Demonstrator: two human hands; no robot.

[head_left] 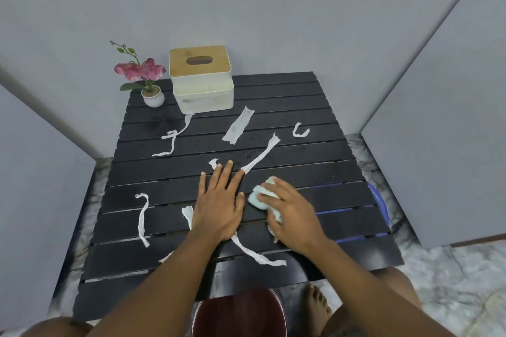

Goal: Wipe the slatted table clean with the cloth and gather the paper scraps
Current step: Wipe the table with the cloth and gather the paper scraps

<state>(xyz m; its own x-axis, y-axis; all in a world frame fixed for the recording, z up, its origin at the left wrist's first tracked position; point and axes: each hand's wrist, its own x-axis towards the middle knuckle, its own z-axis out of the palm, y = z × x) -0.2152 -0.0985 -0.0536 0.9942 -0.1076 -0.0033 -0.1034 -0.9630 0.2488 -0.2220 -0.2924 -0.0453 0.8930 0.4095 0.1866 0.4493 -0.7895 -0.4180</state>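
Head view: right hand (290, 210) hides most of cloth (258, 197).

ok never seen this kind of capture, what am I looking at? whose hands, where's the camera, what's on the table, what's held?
There is no robot: a person works bare-handed, and the single picture comes from a wide-angle camera on their head, looking down. The left hand lies flat and empty on the black slatted table. The right hand presses a pale blue cloth against the slats. Torn white paper scraps lie scattered over the table. At the far edge stand a tissue box with a wooden lid and a small potted flower. A dark red bucket sits below the near edge.
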